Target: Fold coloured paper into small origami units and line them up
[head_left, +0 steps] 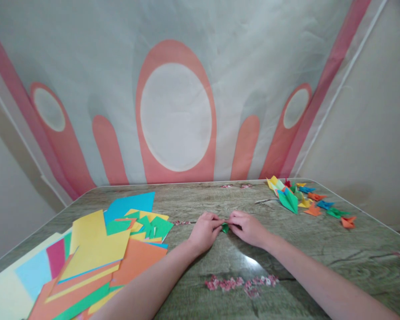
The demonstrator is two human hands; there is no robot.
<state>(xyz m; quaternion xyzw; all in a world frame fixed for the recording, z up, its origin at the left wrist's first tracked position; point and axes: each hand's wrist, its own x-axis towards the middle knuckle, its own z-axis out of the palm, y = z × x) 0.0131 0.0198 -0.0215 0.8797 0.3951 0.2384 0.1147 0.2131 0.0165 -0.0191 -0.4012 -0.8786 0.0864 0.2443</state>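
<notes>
And here we are at the bench [183,293], with both hands meeting over one tiny thing! The left hand [205,231] pinches the green paper [225,228] from one side, the right hand [248,229] grips it from the other, fingertips almost touching. The paper sits right between them, a small point of it peeking out below the fingers; the rest is covered, so how many folds it has taken, I can't tell. Not a finished shape to my eye, more a piece in mid-fold.

Look beyond the right hand: there's the completed-looking work! Small folded figures, an orange one [348,222] farthest out, and nearer the hand a larger green folded piece [288,200]. Swing over to the left hand's side, and plenty lies flat: a yellow sheet [95,253] on a loose pile, a blue sheet [145,203] farther off, green scraps [163,226] nearest the hand. All that looks unworked.
</notes>
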